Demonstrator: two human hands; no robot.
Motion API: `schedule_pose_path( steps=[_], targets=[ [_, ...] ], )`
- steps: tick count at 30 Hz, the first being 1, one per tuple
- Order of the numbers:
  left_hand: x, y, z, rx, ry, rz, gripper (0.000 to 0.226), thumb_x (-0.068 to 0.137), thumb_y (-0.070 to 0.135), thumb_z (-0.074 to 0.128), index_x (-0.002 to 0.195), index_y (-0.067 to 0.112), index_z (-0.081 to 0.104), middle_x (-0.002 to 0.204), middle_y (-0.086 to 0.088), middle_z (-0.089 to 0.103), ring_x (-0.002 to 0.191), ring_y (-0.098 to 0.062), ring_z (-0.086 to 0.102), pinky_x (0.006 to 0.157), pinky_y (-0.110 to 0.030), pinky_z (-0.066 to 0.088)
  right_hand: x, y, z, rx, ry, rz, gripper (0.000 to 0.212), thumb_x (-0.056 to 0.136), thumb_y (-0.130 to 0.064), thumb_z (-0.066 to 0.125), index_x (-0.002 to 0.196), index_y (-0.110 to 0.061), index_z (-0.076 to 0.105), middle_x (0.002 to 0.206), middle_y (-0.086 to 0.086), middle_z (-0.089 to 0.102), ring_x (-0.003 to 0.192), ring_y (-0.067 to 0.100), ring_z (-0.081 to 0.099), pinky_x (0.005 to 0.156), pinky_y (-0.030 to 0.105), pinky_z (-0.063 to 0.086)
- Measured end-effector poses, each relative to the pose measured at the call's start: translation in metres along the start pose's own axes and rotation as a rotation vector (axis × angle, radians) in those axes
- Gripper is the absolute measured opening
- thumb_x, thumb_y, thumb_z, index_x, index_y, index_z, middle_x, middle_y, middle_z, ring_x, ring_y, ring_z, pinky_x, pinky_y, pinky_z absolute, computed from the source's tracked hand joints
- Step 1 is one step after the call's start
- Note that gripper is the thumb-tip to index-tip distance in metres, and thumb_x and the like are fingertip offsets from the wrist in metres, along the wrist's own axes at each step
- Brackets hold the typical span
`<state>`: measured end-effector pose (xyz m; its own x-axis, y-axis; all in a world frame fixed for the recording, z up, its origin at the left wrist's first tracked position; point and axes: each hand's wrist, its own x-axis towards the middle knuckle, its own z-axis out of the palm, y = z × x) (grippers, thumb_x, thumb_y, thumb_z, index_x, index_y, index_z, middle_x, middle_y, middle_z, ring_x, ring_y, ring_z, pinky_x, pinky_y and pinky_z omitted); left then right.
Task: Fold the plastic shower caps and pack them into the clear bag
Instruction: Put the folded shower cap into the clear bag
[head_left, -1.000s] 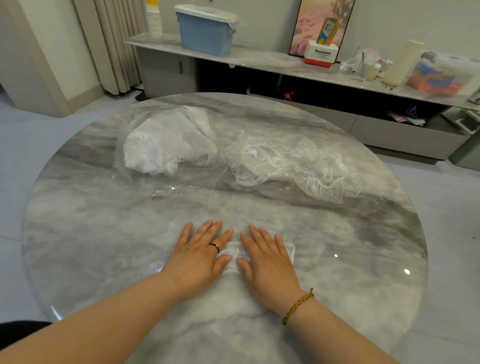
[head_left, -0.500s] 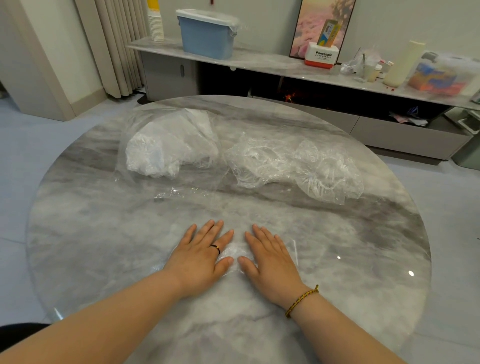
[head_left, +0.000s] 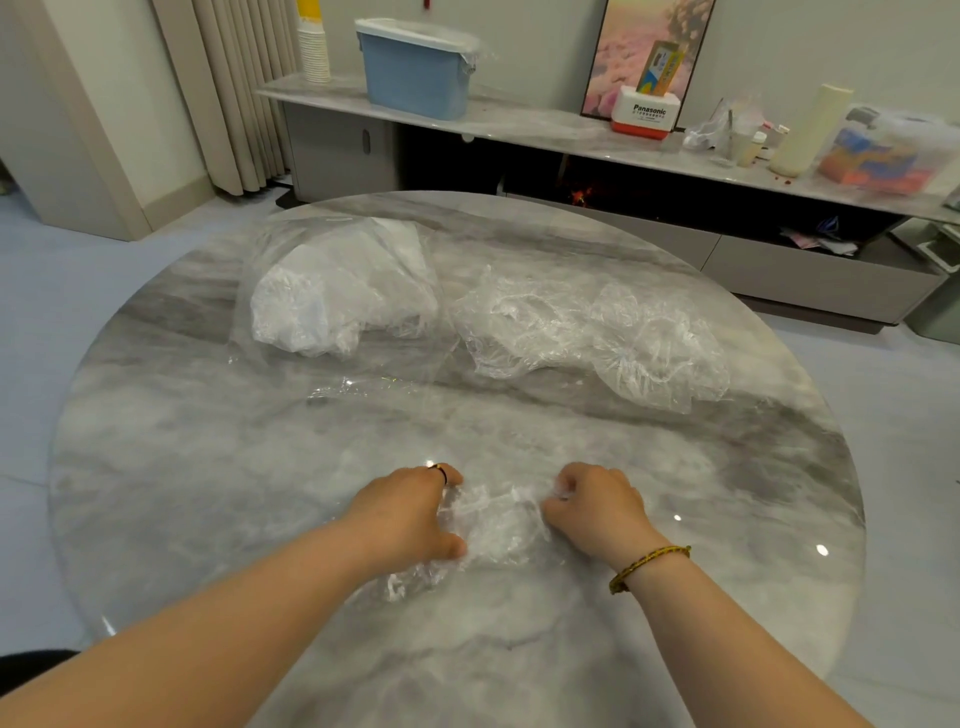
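Observation:
A crumpled clear shower cap (head_left: 491, 527) lies on the round marble table (head_left: 208, 493) near its front edge. My left hand (head_left: 410, 512) grips its left side with curled fingers. My right hand (head_left: 595, 504) pinches its right side, fingers curled. Farther back at the left lies the clear bag (head_left: 337, 296), with white folded caps inside it. A loose heap of clear shower caps (head_left: 597, 332) sits at the back right of the table.
Behind the table runs a low marble sideboard (head_left: 545, 130) carrying a blue bin (head_left: 415, 78), a stack of cups, a red-and-white box and other clutter. A curtain hangs at the back left. Grey floor surrounds the table.
Both hands lay flat, pressing the cap down side by side. Now they have moved apart and their fingers have curled to take hold of the cap's two sides.

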<state>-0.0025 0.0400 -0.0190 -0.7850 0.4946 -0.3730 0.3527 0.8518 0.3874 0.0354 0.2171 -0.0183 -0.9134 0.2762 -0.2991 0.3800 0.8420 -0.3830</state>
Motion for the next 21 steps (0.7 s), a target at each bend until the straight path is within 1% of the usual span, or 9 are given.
schedule_pose_path(
  steps=[4, 7, 9, 10, 11, 12, 14, 17, 21],
  targets=[
    [-0.001, 0.000, -0.005, -0.143, -0.103, -0.074, 0.067, 0.080, 0.033, 0.069, 0.136, 0.021, 0.034, 0.118, 0.003, 0.050, 0.112, -0.015, 0.052, 0.086, -0.019, 0.040, 0.000, -0.005, -0.004, 0.465, 0.041, -0.041, 0.025, 0.085, -0.009, 0.054, 0.066, -0.018, 0.041, 0.071, -0.003, 0.046, 0.068, 0.013, 0.044, 0.053, 0.013, 0.034],
    [-0.002, 0.001, -0.005, -0.226, -0.101, -0.094, 0.058, 0.081, 0.030, 0.069, 0.129, 0.006, 0.045, 0.125, -0.002, 0.053, 0.114, -0.016, 0.052, 0.079, -0.015, 0.036, 0.001, -0.006, -0.005, 0.592, 0.084, -0.062, 0.024, 0.086, -0.010, 0.058, 0.069, -0.021, 0.046, 0.086, 0.002, 0.053, 0.073, 0.012, 0.048, 0.054, 0.009, 0.035],
    [-0.002, -0.001, -0.003, -0.306, -0.080, -0.084, 0.049, 0.081, 0.027, 0.070, 0.115, -0.005, 0.052, 0.105, -0.006, 0.059, 0.100, -0.019, 0.057, 0.072, -0.017, 0.039, -0.002, -0.008, -0.005, 0.633, 0.096, -0.040, 0.012, 0.087, -0.011, 0.058, 0.084, -0.020, 0.051, 0.097, 0.000, 0.051, 0.078, 0.011, 0.051, 0.061, 0.009, 0.039],
    [-0.001, -0.001, -0.003, -0.367, -0.059, -0.072, 0.044, 0.081, 0.026, 0.070, 0.105, -0.008, 0.055, 0.078, 0.012, 0.039, 0.091, -0.021, 0.057, 0.071, -0.021, 0.042, -0.002, -0.007, -0.005, 0.620, 0.129, -0.024, 0.016, 0.088, -0.012, 0.057, 0.101, -0.019, 0.051, 0.107, -0.001, 0.048, 0.089, 0.011, 0.052, 0.072, 0.012, 0.043],
    [0.000, -0.002, -0.003, -0.440, -0.032, -0.078, 0.034, 0.080, 0.024, 0.071, 0.091, -0.004, 0.057, 0.097, 0.017, 0.021, 0.083, -0.020, 0.056, 0.072, -0.027, 0.042, -0.002, -0.004, -0.004, 0.580, 0.205, -0.012, 0.031, 0.089, -0.013, 0.055, 0.118, -0.016, 0.047, 0.118, 0.000, 0.043, 0.104, 0.015, 0.050, 0.086, 0.020, 0.043],
    [-0.001, -0.001, -0.005, -0.529, 0.024, -0.083, 0.024, 0.079, 0.024, 0.072, 0.078, 0.005, 0.057, 0.079, 0.016, 0.027, 0.076, -0.015, 0.053, 0.071, -0.029, 0.040, -0.002, -0.002, -0.006, 0.549, 0.278, 0.015, 0.041, 0.089, -0.013, 0.054, 0.128, -0.013, 0.041, 0.127, 0.001, 0.038, 0.112, 0.018, 0.047, 0.093, 0.027, 0.041],
    [0.000, -0.001, -0.010, -0.738, 0.124, -0.106, 0.021, 0.078, 0.022, 0.073, 0.084, 0.010, 0.058, 0.084, 0.008, 0.044, 0.080, -0.008, 0.048, 0.066, -0.024, 0.036, -0.003, -0.003, -0.012, 0.587, 0.350, 0.078, 0.038, 0.091, -0.017, 0.051, 0.127, -0.007, 0.041, 0.125, 0.004, 0.043, 0.096, 0.011, 0.052, 0.078, 0.024, 0.043],
    [0.001, -0.001, -0.014, -0.949, 0.200, -0.115, 0.029, 0.077, 0.019, 0.073, 0.100, 0.004, 0.065, 0.106, -0.001, 0.060, 0.097, -0.014, 0.056, 0.072, -0.022, 0.043, -0.012, -0.012, -0.015, 0.917, -0.092, 0.207, 0.026, 0.092, -0.028, 0.053, 0.101, -0.004, 0.054, 0.087, 0.004, 0.058, 0.038, 0.004, 0.049, 0.035, 0.016, 0.032],
    [-0.006, 0.004, -0.016, -0.913, 0.121, 0.012, 0.007, 0.078, 0.015, 0.072, 0.084, 0.011, 0.071, 0.093, -0.005, 0.071, 0.093, -0.018, 0.064, 0.087, -0.025, 0.047, -0.027, -0.025, -0.009, 1.147, -0.492, 0.121, 0.015, 0.091, -0.022, 0.053, 0.095, -0.008, 0.057, 0.089, 0.001, 0.060, 0.035, 0.006, 0.051, 0.029, 0.013, 0.027]
  ],
)
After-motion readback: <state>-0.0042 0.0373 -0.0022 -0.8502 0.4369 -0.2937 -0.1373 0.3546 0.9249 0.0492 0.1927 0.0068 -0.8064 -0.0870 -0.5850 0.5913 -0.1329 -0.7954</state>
